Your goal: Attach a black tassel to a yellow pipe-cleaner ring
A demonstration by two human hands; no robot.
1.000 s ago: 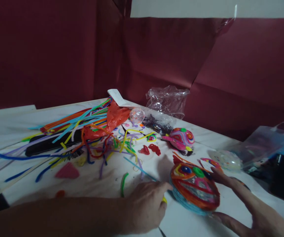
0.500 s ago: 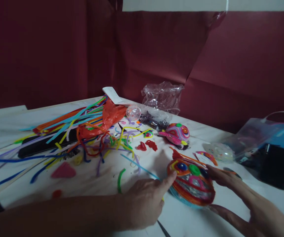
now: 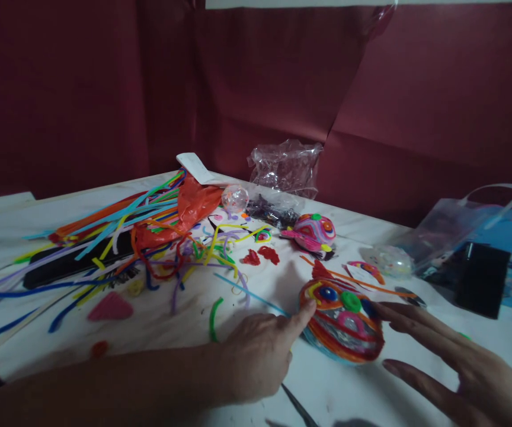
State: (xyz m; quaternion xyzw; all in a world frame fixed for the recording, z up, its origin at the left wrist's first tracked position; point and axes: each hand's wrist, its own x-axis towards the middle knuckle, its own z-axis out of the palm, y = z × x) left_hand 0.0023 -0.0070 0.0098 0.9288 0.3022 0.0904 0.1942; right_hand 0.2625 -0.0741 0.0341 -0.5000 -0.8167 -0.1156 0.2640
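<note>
A round craft face (image 3: pixel 342 323) wound from orange, red and blue pipe cleaners, with a blue and a green button eye, lies on the white table (image 3: pixel 158 320). My left hand (image 3: pixel 262 350) has its fingers curled and its forefinger tip pressed against the face's left rim. My right hand (image 3: pixel 451 362) is spread flat just right of the face, fingertips close to its right edge; whether they touch is unclear. Neither hand holds anything.
A loose heap of coloured pipe cleaners (image 3: pixel 149 237) and an orange bag (image 3: pixel 194 204) cover the table's left and middle. A second pink wound ball (image 3: pixel 313 232) sits behind. Crumpled clear plastic (image 3: pixel 285 166), a clear bag (image 3: pixel 456 228) and a black box (image 3: pixel 480 279) lie right.
The view has shifted right and down. My left forefinger moved up onto the face's left rim. My right fingers drew slightly back from the face's right side.
</note>
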